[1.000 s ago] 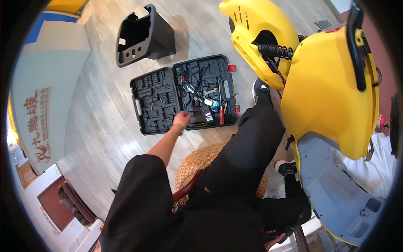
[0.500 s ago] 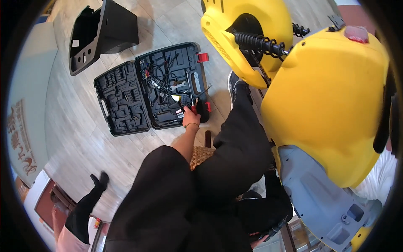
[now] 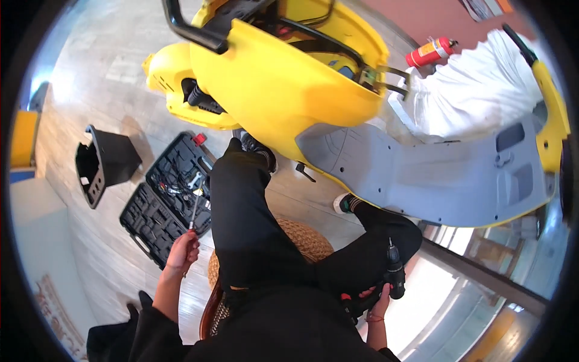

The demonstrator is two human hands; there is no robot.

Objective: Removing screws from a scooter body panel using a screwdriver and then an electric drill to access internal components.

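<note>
My left hand [image 3: 181, 253] grips a red-handled screwdriver [image 3: 193, 216], its long metal shaft pointing up over the open black tool case [image 3: 149, 218], which holds a spanner, cables and small tools on the floor. At lower right, my right hand [image 3: 377, 304] is closed on a black cordless drill [image 3: 395, 271], its chuck pointing upward beside my bent knee. In front of my legs is a yellow scooter [image 3: 265, 78] with an opened upper body, exposed shock absorber and grey footboard [image 3: 422, 172].
A black plastic housing [image 3: 117, 160] stands left of the case. A red fire extinguisher [image 3: 425, 53] and white fabric [image 3: 464, 90] lie beyond the scooter. I sit over a woven seat [image 3: 307, 238]. Another person's dark shoe [image 3: 145, 298] shows at lower left.
My view has turned toward the scooter. My left hand reached into the case and has lifted out the screwdriver. The drill in my right hand now shows more fully.
</note>
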